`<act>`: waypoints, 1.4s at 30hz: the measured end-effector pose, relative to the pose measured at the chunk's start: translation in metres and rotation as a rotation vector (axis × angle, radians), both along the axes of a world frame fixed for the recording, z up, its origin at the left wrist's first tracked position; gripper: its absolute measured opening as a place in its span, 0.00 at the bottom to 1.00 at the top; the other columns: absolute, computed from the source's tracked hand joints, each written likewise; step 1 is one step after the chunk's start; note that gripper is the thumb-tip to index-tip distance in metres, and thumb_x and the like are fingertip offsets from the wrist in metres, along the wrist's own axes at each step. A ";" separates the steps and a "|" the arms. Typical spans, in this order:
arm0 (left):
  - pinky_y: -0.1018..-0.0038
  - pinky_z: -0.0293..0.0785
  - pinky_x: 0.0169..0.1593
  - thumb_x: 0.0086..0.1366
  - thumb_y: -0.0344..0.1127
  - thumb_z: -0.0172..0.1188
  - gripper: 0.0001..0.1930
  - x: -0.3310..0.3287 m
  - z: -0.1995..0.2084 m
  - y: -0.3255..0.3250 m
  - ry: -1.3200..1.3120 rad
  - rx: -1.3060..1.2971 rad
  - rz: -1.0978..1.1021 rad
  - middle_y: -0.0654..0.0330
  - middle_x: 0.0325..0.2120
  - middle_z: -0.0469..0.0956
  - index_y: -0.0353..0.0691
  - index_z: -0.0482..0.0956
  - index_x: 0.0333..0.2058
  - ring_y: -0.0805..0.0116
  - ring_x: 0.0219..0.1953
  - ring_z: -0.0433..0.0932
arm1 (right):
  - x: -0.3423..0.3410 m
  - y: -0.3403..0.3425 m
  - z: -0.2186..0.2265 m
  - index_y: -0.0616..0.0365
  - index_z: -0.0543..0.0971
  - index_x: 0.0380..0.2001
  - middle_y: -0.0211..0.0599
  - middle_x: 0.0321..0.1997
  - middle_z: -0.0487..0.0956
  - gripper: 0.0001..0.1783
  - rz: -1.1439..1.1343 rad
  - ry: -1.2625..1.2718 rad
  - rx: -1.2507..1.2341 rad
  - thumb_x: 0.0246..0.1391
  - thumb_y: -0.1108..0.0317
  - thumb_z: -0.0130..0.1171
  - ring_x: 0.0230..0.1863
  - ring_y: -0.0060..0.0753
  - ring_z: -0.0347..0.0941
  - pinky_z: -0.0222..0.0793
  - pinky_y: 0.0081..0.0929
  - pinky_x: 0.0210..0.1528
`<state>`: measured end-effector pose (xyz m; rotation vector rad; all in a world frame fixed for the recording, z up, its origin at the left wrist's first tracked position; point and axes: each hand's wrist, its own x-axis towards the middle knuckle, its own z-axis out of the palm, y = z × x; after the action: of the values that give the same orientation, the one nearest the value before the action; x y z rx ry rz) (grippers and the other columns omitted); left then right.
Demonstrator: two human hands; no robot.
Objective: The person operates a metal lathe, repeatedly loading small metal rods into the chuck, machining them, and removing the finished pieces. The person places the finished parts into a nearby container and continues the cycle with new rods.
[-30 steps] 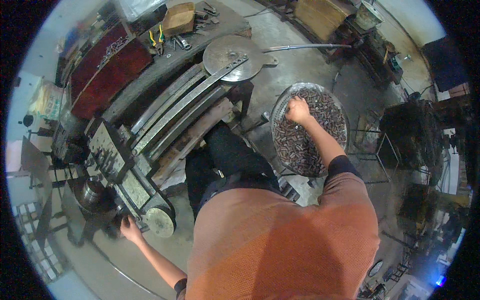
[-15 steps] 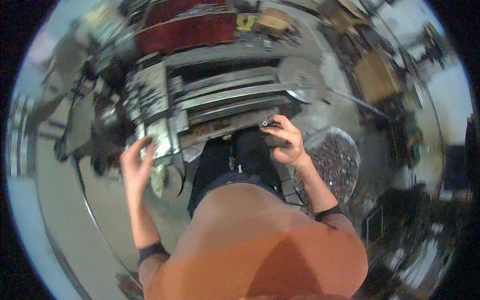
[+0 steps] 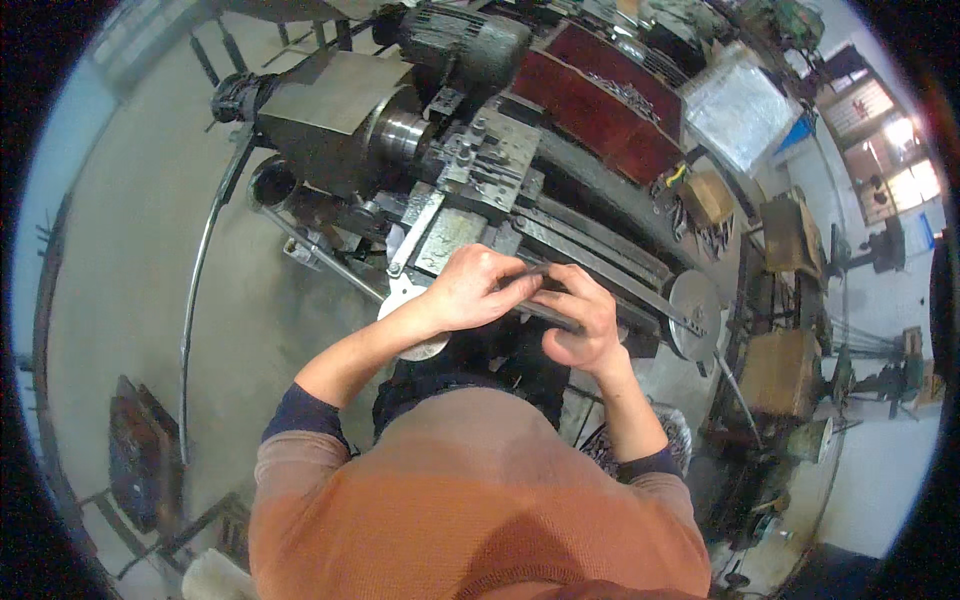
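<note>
A cluttered workshop with a grey concrete floor surrounds a long grey metal lathe point(image 3: 470, 170). Near its bed, the left hand point(image 3: 470, 290) is closed around a thin dark metal rod point(image 3: 535, 272), and the right hand point(image 3: 580, 320) pinches its other end. By the look of it, the rod is not yet mounted in the silver chuck point(image 3: 395, 135) at far left.
</note>
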<state>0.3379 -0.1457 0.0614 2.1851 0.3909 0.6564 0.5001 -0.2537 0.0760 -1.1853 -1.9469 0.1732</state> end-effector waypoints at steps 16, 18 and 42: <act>0.73 0.69 0.32 0.58 0.37 0.52 0.14 -0.219 0.036 0.103 0.063 0.082 0.696 0.55 0.23 0.75 0.32 0.73 0.38 0.70 0.26 0.74 | -0.043 0.231 0.020 0.53 0.82 0.24 0.41 0.28 0.78 0.14 -0.108 -0.811 -0.296 0.25 0.66 0.56 0.36 0.42 0.72 0.68 0.34 0.43; 0.73 0.67 0.30 0.58 0.37 0.51 0.14 -0.266 0.029 0.104 0.233 0.157 0.949 0.57 0.18 0.74 0.34 0.74 0.38 0.70 0.24 0.74 | -0.042 0.248 0.002 0.52 0.82 0.23 0.41 0.26 0.78 0.14 -0.189 -0.770 -0.317 0.26 0.64 0.56 0.35 0.41 0.73 0.68 0.33 0.44; 0.62 0.72 0.35 0.49 0.27 0.53 0.07 -0.507 -0.058 0.197 1.297 0.426 1.296 0.50 0.28 0.76 0.38 0.77 0.29 0.53 0.33 0.76 | -0.051 0.269 0.013 0.62 0.79 0.22 0.51 0.22 0.75 0.15 -0.040 -0.432 -0.632 0.28 0.64 0.55 0.23 0.46 0.74 0.70 0.32 0.30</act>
<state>-0.1689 0.0515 0.0035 2.2360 2.6100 -0.2681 0.4489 0.0151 0.0891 -1.7825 -2.3236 0.5862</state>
